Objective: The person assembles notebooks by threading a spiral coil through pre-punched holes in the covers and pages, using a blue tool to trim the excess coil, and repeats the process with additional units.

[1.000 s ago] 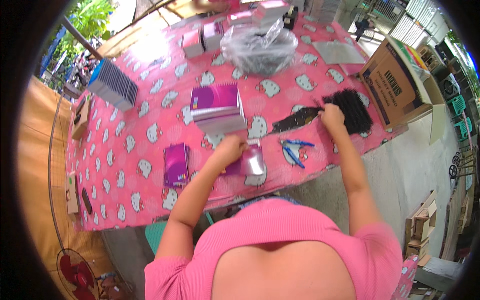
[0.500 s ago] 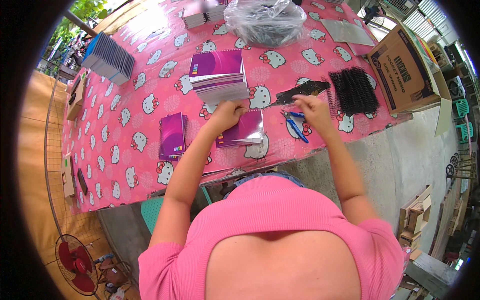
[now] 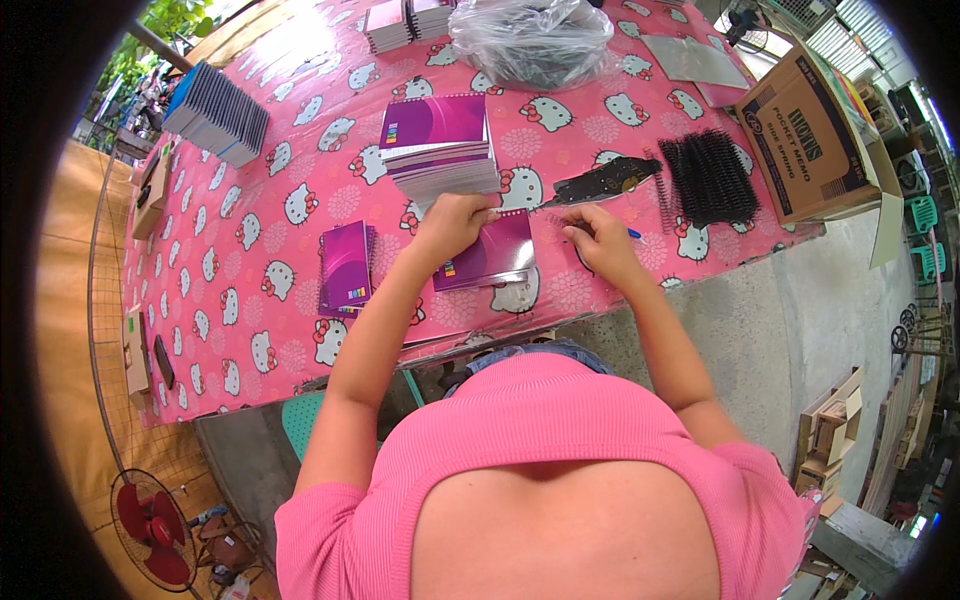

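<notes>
My left hand [image 3: 455, 228] is closed on the upper left edge of a purple-covered notebook [image 3: 495, 250], part of a small pile near the table's front. My right hand [image 3: 602, 243] is just right of that pile, its fingers curled around cutting pliers. Only a blue handle tip [image 3: 634, 233] pokes out past the hand; the rest of the pliers is mostly hidden. Directly behind the left hand stands a tall stack of purple notebooks [image 3: 436, 125]. A black strip-like piece [image 3: 610, 180] lies beyond my right hand, beside a bundle of black spiral coils [image 3: 712, 180].
Another purple notebook pile [image 3: 346, 268] lies left of my left arm. A blue-edged book stack [image 3: 217, 115] stands far left. A clear plastic bag [image 3: 530, 45] and more notebooks [image 3: 388, 27] are at the back. An open cardboard box [image 3: 805, 140] sits at the right edge.
My right hand has come left and down, toward the notebook, and has picked up the blue pliers from the table. The left hand stays at the notebook's edge, and the notebook has shifted slightly.
</notes>
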Motion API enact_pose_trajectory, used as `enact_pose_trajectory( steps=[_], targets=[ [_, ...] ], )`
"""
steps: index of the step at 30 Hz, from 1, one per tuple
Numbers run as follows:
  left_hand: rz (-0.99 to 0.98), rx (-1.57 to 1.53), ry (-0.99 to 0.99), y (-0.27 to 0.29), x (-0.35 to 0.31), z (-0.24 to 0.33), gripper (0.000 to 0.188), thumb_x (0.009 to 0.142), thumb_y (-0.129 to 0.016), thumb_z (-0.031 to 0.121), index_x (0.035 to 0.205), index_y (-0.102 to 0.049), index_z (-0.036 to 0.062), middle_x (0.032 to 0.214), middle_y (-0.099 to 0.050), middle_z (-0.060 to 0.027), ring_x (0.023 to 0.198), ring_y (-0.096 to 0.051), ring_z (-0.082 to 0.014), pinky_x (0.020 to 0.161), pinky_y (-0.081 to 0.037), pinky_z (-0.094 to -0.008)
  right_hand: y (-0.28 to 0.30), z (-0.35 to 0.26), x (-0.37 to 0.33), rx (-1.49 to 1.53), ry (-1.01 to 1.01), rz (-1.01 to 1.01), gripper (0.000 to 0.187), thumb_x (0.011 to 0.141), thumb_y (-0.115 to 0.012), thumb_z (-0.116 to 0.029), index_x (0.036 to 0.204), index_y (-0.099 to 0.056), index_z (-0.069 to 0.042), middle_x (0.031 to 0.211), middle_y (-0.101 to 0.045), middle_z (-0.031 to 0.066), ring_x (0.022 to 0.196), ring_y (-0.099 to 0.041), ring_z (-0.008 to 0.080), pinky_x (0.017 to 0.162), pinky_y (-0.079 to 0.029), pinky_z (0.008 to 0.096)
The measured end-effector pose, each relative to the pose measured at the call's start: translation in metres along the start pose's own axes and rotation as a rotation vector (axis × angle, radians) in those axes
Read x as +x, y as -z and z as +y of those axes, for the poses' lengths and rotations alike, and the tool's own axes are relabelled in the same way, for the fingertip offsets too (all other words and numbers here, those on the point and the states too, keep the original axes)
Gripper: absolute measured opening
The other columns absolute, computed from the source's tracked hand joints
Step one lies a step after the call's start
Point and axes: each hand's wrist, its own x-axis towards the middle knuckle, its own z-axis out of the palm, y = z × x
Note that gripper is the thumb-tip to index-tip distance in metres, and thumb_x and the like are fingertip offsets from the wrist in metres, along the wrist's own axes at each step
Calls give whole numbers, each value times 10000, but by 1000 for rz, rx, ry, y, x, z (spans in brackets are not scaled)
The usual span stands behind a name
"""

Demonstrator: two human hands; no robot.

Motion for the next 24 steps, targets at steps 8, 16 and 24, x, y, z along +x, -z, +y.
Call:
enact_pose_trajectory(
  steps=[8, 16, 24],
  targets=[
    [605, 400, -92, -5, -58, 64, 125, 839, -654, 178, 948, -715, 168, 903, -670, 1, 958, -594, -192, 951, -261, -502, 19, -42, -31, 533, -310, -574, 777, 829, -648, -2, 1471, -230, -129, 877, -619, 47, 762, -591, 118, 674, -473, 247],
    [620, 154, 0, -17, -51, 63, 156, 808, -693, 258, 934, -715, 167, 923, -670, 43, 948, -573, -169, 920, -233, -537, -27, -52, -21, 603, -279, -534, 953, 811, -646, 10, 1512, -21, -154, 812, -652, 108, 706, -613, 135, 663, -501, 274],
    [582, 123, 13, -11, -50, 62, 189, 766, -741, 281, 910, -726, 159, 869, -683, 32, 868, -575, -147, 870, -259, -447, 5, -55, 11, 1, 144, -63, 202, 771, -694, -60, 973, -686, -49, 801, -618, 69, 693, -585, 162, 621, -459, 285]
  ],
)
